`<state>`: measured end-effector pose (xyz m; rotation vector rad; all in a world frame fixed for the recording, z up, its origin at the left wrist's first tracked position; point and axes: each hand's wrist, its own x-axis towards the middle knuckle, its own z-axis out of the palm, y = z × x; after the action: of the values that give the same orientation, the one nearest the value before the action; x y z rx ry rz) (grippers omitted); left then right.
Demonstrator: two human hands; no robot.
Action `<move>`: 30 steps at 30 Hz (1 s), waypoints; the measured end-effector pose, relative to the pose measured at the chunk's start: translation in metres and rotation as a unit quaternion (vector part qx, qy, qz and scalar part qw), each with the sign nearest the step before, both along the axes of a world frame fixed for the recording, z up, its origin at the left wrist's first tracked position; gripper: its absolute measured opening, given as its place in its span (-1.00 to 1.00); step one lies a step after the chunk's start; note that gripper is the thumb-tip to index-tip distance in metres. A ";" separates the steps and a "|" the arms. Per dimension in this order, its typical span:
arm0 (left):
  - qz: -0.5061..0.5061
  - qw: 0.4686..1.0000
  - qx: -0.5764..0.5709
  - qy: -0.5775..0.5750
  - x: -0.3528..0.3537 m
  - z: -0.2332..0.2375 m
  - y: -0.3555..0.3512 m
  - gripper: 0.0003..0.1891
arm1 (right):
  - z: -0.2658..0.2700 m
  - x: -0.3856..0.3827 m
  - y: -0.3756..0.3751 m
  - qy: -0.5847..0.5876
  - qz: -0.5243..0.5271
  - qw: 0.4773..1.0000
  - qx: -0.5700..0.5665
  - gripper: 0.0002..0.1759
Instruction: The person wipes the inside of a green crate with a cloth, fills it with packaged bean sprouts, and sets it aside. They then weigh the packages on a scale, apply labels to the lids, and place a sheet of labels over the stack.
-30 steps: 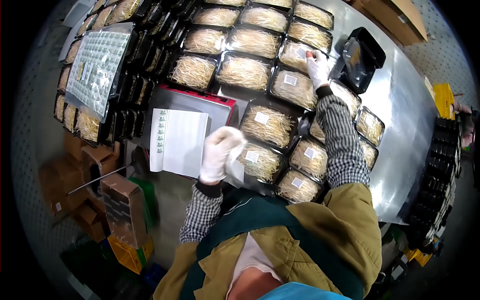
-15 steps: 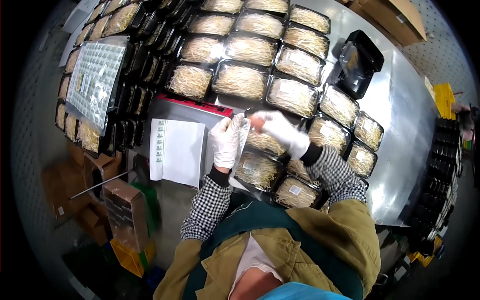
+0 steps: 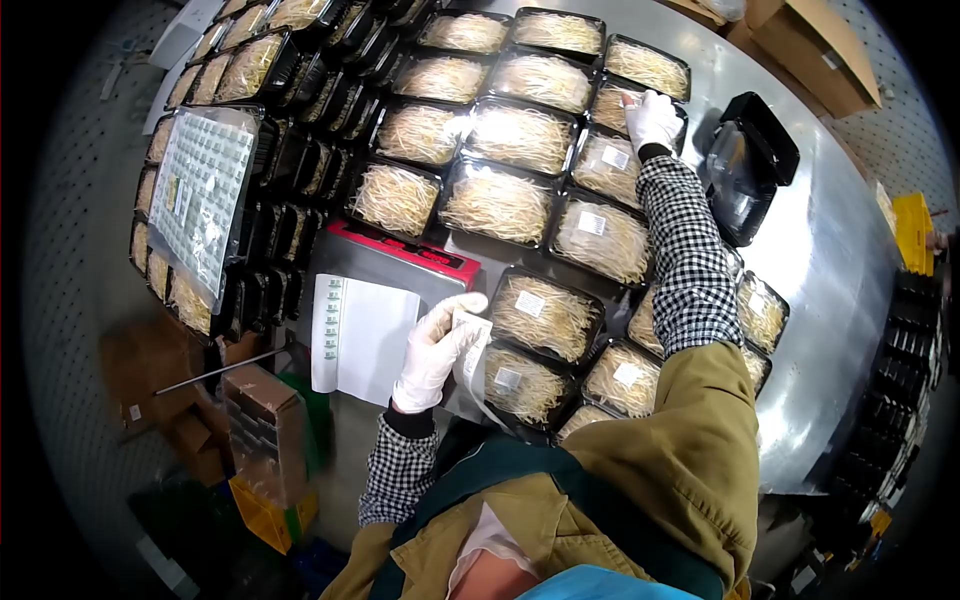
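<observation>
Fingers [image 3: 468, 302] of the left hand [image 3: 430, 362] pinched a label strip [image 3: 474, 364], likely light and limp, best held by its edges, while the right hand [image 3: 655, 122], over a sprout tray [image 3: 608, 106] on the bench [image 3: 820, 330], had an unclear grip.

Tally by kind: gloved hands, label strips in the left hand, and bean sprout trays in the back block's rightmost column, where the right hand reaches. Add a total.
Gloved hands, left hand and right hand: 2
Label strip: 1
Bean sprout trays: 4
Total: 7
</observation>
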<state>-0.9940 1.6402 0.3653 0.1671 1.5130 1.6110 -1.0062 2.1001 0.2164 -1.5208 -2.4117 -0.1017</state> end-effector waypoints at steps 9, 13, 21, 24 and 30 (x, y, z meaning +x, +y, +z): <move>0.060 0.975 -0.093 0.193 0.005 -0.055 0.020 -0.84 | 0.027 0.044 -0.095 0.076 0.320 0.903 -0.276 -0.79; 0.114 0.977 -0.059 0.170 0.020 -0.070 0.037 -0.83 | 0.087 0.097 -0.261 0.204 0.246 0.551 -0.771 -0.78; 0.074 0.996 0.010 0.038 0.022 -0.066 0.045 -0.92 | 0.081 0.062 -0.159 0.296 0.203 0.693 -0.625 -0.58; 0.145 0.983 -0.041 0.100 0.017 -0.059 0.048 -0.92 | 0.089 0.054 -0.195 0.077 0.296 0.609 -0.732 -0.58; 0.135 0.990 -0.013 -0.035 0.005 -0.061 0.049 -0.75 | 0.069 0.068 -0.246 0.178 0.222 0.555 -0.782 -0.90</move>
<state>-0.9887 1.6897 0.3040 -0.1123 1.5514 1.7873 -0.9384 1.8540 0.2856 -0.8022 -2.0720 2.6979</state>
